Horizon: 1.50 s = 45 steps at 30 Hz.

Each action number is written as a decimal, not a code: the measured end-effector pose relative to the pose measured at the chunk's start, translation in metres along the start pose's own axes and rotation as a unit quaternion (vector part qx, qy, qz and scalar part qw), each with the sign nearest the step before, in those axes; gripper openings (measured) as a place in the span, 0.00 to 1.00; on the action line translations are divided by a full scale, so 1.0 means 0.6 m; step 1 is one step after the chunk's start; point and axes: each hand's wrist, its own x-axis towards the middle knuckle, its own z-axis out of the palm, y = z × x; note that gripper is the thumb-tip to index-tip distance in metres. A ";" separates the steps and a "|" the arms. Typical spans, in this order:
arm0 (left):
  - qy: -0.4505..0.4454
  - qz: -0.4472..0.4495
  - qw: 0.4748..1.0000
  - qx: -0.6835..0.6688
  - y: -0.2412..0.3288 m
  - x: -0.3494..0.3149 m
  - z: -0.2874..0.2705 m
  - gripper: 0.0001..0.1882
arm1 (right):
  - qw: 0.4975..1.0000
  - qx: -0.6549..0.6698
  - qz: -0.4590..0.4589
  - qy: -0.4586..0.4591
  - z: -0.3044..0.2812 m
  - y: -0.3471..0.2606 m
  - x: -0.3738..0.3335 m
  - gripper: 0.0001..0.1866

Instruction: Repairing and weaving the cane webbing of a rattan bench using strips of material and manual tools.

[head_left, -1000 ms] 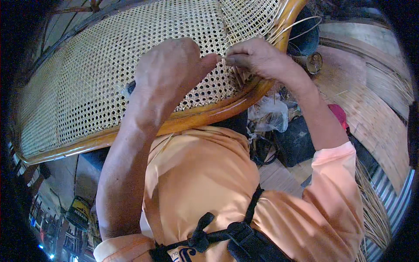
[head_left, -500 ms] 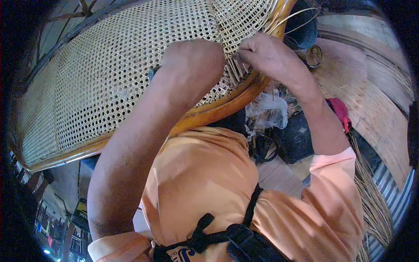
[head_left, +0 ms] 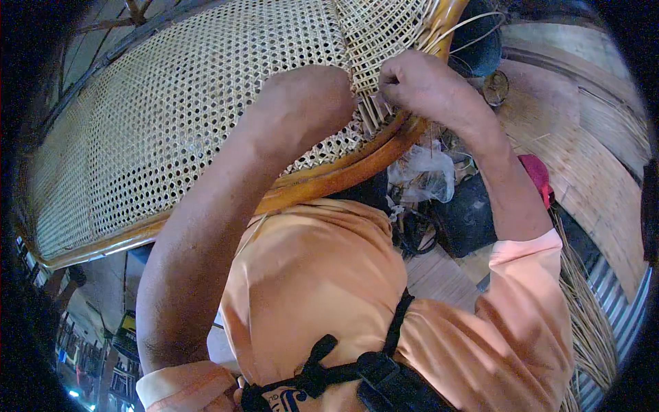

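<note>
In the head view, a person in an orange shirt (head_left: 316,261) is leaning over a woven cane panel (head_left: 185,117), which is stretching across the far side of the scene, from the left to right of centre. A glossy wooden frame (head_left: 336,177) is edging the panel, running along its near side and curving away at the right.

The left hand (head_left: 312,96) is hovering over the right part of the weave, its back facing up and hiding the fingers, so whether they are gripping anything cannot be told. Just to its right, the right hand (head_left: 419,79) is curling into a fist beside the frame's curve, its fingers folding together; whether a strand is sitting inside cannot be seen. Short pale strips (head_left: 369,113) are showing between the two hands, and loose cane strands (head_left: 473,31) are looping out past the frame at the far right.

Below the right hand, a clear plastic bag (head_left: 429,172) is lying crumpled. A red item (head_left: 535,175) is peeking out beside the right forearm. At the near right, a bundle of long strands (head_left: 583,323) is lying beside corrugated sheeting (head_left: 618,360).
</note>
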 end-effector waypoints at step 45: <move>0.095 -0.047 0.994 0.011 -0.016 -0.056 0.015 0.11 | 0.995 -0.095 -0.029 -0.003 0.025 0.007 0.023 0.10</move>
